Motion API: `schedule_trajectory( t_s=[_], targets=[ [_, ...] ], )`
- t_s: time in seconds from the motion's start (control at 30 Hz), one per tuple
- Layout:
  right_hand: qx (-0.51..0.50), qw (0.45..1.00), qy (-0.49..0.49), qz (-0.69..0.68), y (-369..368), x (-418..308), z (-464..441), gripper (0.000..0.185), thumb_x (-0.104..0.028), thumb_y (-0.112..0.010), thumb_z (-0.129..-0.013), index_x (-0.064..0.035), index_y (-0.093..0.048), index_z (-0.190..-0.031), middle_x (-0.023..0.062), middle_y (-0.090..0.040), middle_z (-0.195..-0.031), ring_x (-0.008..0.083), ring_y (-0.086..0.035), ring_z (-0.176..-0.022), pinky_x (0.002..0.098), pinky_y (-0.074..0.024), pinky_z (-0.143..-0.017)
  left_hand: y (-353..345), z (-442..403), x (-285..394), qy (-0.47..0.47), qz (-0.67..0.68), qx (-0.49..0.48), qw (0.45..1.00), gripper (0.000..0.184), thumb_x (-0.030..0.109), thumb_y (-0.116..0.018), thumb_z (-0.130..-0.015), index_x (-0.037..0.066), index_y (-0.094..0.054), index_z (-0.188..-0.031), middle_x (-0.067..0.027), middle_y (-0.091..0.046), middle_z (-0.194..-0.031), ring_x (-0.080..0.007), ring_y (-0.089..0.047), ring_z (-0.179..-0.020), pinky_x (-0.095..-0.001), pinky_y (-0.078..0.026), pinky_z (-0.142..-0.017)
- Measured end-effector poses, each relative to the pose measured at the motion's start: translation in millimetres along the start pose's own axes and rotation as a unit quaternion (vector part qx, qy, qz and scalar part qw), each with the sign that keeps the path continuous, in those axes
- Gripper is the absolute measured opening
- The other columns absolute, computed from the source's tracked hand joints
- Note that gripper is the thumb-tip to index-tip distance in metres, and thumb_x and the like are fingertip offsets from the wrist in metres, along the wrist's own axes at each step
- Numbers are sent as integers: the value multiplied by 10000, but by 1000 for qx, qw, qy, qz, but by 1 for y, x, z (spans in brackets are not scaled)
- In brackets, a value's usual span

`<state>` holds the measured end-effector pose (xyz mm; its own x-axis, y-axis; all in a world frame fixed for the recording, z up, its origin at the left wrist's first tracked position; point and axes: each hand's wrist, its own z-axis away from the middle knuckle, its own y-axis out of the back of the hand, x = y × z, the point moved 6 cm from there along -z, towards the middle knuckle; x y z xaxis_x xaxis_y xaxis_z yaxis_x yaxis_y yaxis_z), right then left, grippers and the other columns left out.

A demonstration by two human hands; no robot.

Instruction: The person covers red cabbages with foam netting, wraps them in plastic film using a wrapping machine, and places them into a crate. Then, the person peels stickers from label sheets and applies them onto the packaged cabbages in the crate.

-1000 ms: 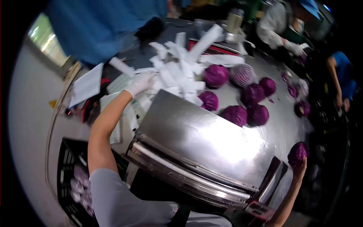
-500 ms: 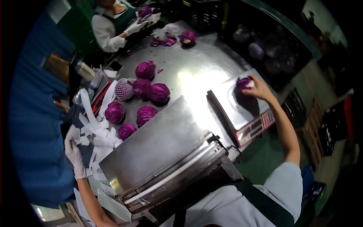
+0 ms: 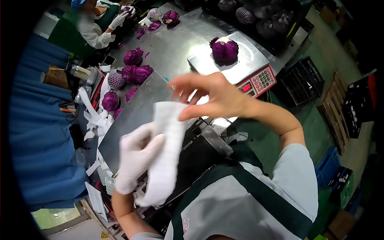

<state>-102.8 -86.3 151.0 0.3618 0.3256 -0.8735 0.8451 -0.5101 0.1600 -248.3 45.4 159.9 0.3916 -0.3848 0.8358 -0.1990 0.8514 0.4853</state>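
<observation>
your gloved left hand (image 3: 138, 154) pinches a white foam strip (image 3: 166, 148) between thumb and fingers. your bare right hand (image 3: 212, 98) is at the strip's upper end, thumb against its edge, fingers curved and blurred; whether they grip cannot be told. beyond, 1 purple cabbage (image 3: 225, 51) sits on the scale (image 3: 232, 60), its red display showing zeros. a metal plate (image 3: 124, 120) lies under and beyond your left hand. further out, more cabbages (image 3: 133, 57) and 1 netted cabbage (image 3: 116, 79) rest on the worktop (image 3: 176, 46).
</observation>
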Motion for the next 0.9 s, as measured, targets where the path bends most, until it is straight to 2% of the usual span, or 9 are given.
schedule_trajectory(
  t_s=[0.1,0.2,0.23,0.4,0.5,0.6,0.63,0.8,0.9],
  targets=[
    [113,983,113,91,-10,-3,21,196,-80,-691,-771,42,-649,-918,116,-665,-766,135,-634,-659,236,-508,-583,-41,-7,-15,-28,235,-19,971,273,122,-605,-864,-59,-580,-1066,-58,-633,-926,-97,-588,-790,-232,-486,-714],
    [188,978,29,85,-10,16,48,172,-89,-691,-770,37,-657,-883,126,-665,-775,138,-627,-627,236,-500,-560,-73,-15,-23,3,537,-34,843,369,200,-519,-911,-38,-485,-1191,-143,-591,-1074,-163,-601,-926,-269,-513,-757],
    [218,971,11,95,-14,26,58,150,-84,-691,-765,26,-663,-863,132,-666,-802,156,-629,-652,251,-500,-576,-83,-11,-18,22,519,49,853,422,212,-518,-907,-12,-424,-1252,-154,-551,-1139,-191,-590,-968,-294,-524,-771],
    [304,931,78,187,-31,51,95,96,-35,-678,-744,17,-649,-819,187,-618,-1036,244,-608,-820,297,-486,-698,-133,-20,-66,26,482,-82,872,402,155,-586,-877,-12,-435,-1210,-50,-592,-857,-115,-578,-627,-197,-476,-516],
    [348,933,-76,-56,-16,80,107,102,-62,-577,-853,39,-576,-860,146,-632,-979,135,-599,-799,263,-480,-685,-136,-24,-82,48,355,13,933,204,171,-627,-855,-15,-596,-933,-34,-598,-730,-83,-536,-605,-197,-419,-514],
    [332,811,-224,-427,1,122,113,151,-145,-539,-892,2,-554,-919,58,-616,-852,100,-588,-734,237,-486,-675,-130,-36,-89,-88,285,34,954,198,182,-612,-867,-9,-603,-921,-26,-606,-839,-83,-534,-729,-211,-420,-682],
    [250,799,-215,-502,-1,134,116,181,-163,-544,-888,-1,-550,-966,56,-617,-870,99,-587,-758,236,-481,-695,-129,-44,-73,-26,446,6,894,246,228,-572,-893,-9,-583,-955,-41,-617,-909,-113,-567,-838,-229,-429,-789],
    [-40,964,-258,-61,25,117,117,276,-175,-676,-778,-36,-626,-1011,23,-627,-807,61,-540,-756,233,-439,-685,-111,-96,-41,-15,559,-7,829,355,362,-568,-880,20,-552,-973,-68,-614,-872,-153,-609,-768,-295,-515,-688],
    [221,959,-171,-39,109,138,112,189,-72,-663,-747,-6,-644,-923,14,-648,-769,58,-572,-662,238,-469,-574,-125,-132,-9,-53,369,-43,927,328,307,-686,-809,34,-565,-944,-17,-576,-782,-94,-547,-682,-239,-452,-607]
  ],
)
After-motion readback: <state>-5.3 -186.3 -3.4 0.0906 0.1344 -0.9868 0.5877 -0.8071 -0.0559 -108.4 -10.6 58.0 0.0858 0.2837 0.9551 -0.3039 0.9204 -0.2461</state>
